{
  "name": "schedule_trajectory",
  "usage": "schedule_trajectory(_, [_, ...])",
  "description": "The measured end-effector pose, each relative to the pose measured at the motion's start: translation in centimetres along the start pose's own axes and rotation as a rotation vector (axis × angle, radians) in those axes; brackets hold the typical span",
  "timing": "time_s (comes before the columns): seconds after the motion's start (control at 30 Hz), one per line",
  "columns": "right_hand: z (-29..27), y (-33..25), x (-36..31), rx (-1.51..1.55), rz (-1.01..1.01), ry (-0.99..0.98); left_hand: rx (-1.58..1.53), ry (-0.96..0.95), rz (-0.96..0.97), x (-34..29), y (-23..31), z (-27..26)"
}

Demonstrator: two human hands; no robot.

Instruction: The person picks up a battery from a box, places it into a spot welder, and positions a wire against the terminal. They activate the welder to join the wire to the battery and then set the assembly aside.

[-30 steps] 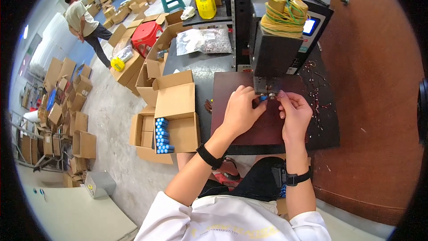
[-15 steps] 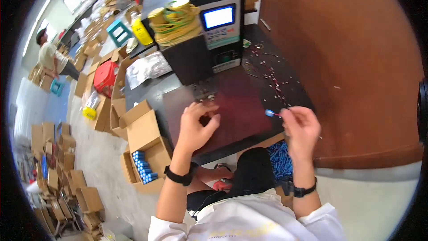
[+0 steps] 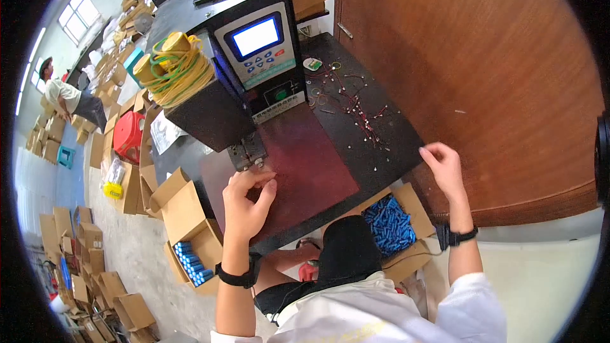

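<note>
My left hand (image 3: 246, 203) hovers over the dark red mat (image 3: 311, 171), fingers curled and the thumb slightly apart from them, with nothing visible between. Just beyond its fingertips are the small metal electrodes (image 3: 253, 162) of a black benchtop machine (image 3: 203, 111) with a lit screen. My right hand (image 3: 445, 168) is raised off the table's right edge, thumb and forefinger drawn together, and no object shows in it. Below and left of that hand, a cardboard box (image 3: 416, 213) holds a heap of blue cylindrical cells (image 3: 389, 225).
Loose red wires with white connectors (image 3: 365, 114) lie on the black tabletop (image 3: 381, 152). A brown wooden panel (image 3: 470, 76) stands at right. Yellow-green wire coils (image 3: 181, 76) sit on the machine. At left, an open carton (image 3: 184, 206) holds blue cells. A person (image 3: 67, 98) stands far left.
The small blue cell with a red lead that hung from my right hand no longer shows. That hand has moved right, away from the tabletop. The view has shifted.
</note>
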State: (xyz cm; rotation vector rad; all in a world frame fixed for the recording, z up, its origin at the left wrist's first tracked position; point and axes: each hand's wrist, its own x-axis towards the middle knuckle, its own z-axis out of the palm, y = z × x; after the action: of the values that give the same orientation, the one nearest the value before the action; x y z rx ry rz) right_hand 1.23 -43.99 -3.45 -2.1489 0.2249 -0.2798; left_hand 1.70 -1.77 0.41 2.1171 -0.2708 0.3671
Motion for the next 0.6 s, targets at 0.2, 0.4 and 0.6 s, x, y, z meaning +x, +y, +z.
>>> schedule_trajectory(0.2, [6.5,-0.1,9.8,-0.294,-0.282,-0.160,0.020,0.010,-0.014,0.2,0.6,-0.3])
schedule_trajectory(0.4, [11.6,-0.5,14.9,-0.320,-0.082,-0.393,0.056,0.016,-0.025,0.3,0.3,-0.1])
schedule_trajectory(0.6, [13.7,-2.3,16.3,-0.494,0.079,-0.459,0.058,0.006,-0.055,0.3,0.3,-0.1])
